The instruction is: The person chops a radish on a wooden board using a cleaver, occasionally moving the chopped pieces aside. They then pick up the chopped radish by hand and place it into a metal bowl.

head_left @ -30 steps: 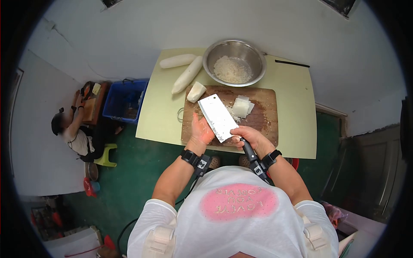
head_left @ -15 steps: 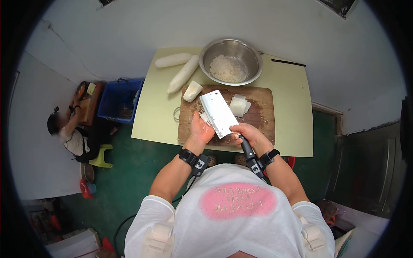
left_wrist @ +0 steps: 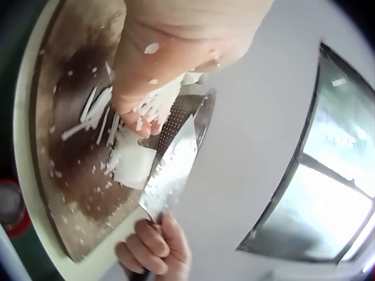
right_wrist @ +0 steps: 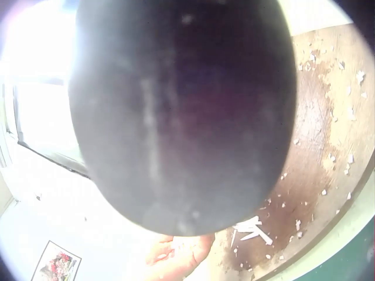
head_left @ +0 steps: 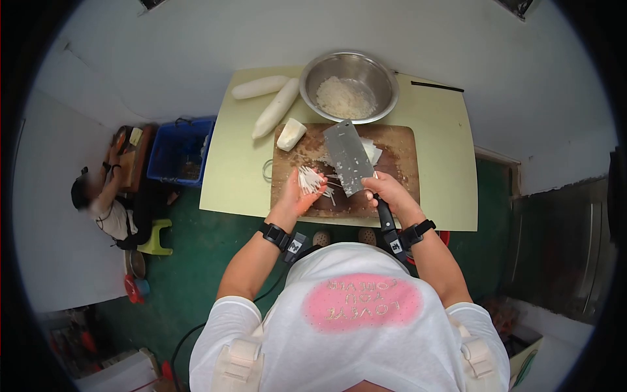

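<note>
My left hand [head_left: 294, 197] cups a bunch of white radish strips [head_left: 309, 181] over the near left of the wooden cutting board [head_left: 406, 151]. In the left wrist view its fingertips curl around the strips. My right hand [head_left: 394, 195] grips the black handle of a cleaver [head_left: 350, 158], blade tilted over the board with bits of radish stuck to it. Thin radish slices [head_left: 373, 151] lie partly hidden behind the blade. A few loose strips [left_wrist: 94, 111] are on the board below my left hand. The blurred cleaver handle [right_wrist: 181, 129] fills much of the right wrist view.
A metal bowl [head_left: 386, 111] with shredded radish stands behind the board. A cut radish piece [head_left: 291, 134] sits at its far left corner. Two whole radishes [head_left: 277, 108] lie beyond, with a black stick [head_left: 437, 86] at back right. Another person [head_left: 110, 202] sits at left.
The cleaver has moved right, away from my left hand, and its blade has turned. The strips, before mostly hidden by the blade, now show in my left hand.
</note>
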`<state>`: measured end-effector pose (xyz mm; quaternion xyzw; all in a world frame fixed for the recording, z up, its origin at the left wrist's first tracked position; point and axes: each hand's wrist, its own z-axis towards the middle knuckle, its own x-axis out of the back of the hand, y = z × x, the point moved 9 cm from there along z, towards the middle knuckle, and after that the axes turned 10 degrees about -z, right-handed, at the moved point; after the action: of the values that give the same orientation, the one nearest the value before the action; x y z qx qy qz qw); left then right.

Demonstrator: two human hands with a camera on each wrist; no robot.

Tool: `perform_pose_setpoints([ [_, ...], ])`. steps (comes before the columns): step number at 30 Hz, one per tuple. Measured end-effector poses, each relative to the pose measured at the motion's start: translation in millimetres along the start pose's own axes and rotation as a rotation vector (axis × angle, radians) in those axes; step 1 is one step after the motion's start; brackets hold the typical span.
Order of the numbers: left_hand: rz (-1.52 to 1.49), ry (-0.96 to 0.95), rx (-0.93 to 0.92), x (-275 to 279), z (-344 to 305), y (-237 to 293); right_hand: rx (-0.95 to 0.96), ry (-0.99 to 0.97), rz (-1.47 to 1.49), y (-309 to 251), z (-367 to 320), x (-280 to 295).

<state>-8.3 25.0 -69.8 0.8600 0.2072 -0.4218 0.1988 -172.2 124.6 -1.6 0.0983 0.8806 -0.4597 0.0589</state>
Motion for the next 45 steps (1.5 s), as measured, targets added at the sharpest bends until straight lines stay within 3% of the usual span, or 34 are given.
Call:
perform_pose_setpoints([
  [2, 0.175, 0.104, -0.056, 8, 3, 7, 0.004, 0.071, -0.038, -5, -13, 9],
  [5, 0.988, 0.132, -0.292, -5, 9, 31, 0.056, 0.093, -0.03, -1, -18, 16],
  [6, 0.995, 0.128, -0.285, -6, 12, 28, 0.072, 0.105, -0.037, -2, -21, 18],
  [8, 1.753, -0.149, -0.768, -56, 3, 21, 0.071, 0.112, -0.043, 1, -25, 21],
  [9, 1.87, -0.276, -0.998, -68, -8, 8, 0.067, 0.111, -0.056, 3, -27, 21],
  [10, 1.873, -0.283, -0.994, -64, -9, 5, 0.068, 0.116, -0.05, 5, -30, 21],
  [12, 2.234, -0.518, -1.032, -71, -17, -29, 0.086, 0.154, -0.112, 5, -36, 26],
  [13, 2.29, -0.498, -0.91, -60, -9, -30, 0.086, 0.162, -0.105, 6, -40, 30],
  [21, 2.396, -0.674, -0.896, -76, -22, -33, 0.078, 0.219, -0.087, 19, -65, 46],
  [30, 2.385, -0.532, -0.819, -81, -14, -30, 0.083, 0.232, -0.164, 20, -66, 46],
  [41, 2.365, -0.474, -0.881, -73, -16, -33, 0.057, 0.23, -0.155, 36, -58, 46],
  [45, 2.327, -0.39, -0.94, -67, -21, -32, 0.054, 0.267, -0.317, 33, -63, 42],
])
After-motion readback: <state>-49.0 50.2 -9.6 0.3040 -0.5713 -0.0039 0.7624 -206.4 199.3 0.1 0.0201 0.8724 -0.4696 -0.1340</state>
